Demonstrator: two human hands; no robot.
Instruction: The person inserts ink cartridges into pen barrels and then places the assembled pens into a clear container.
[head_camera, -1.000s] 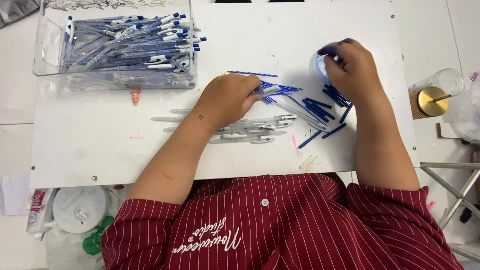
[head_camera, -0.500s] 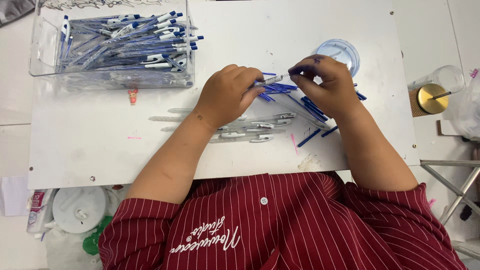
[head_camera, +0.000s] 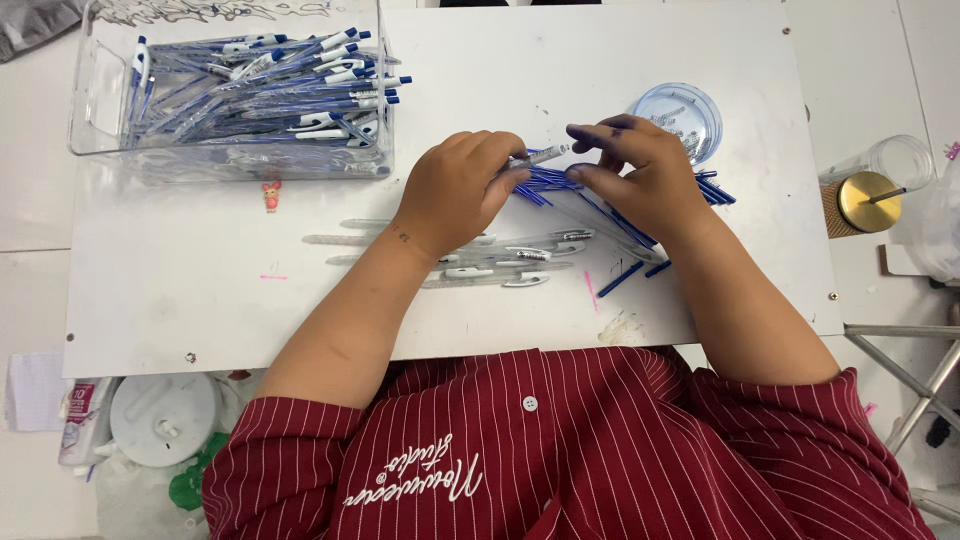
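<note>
A white rectangular work board lies on a white table, with screws at its corners. Pale floor shows at the lower left, where a white round lid and green plastic lie. A grey metal folding frame stands at the right edge. Lighting is even and bright, casting soft shadows.

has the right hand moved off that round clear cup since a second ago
Yes. The right hand has come left and toward the person, off the round clear cup, meeting the left hand.
</note>
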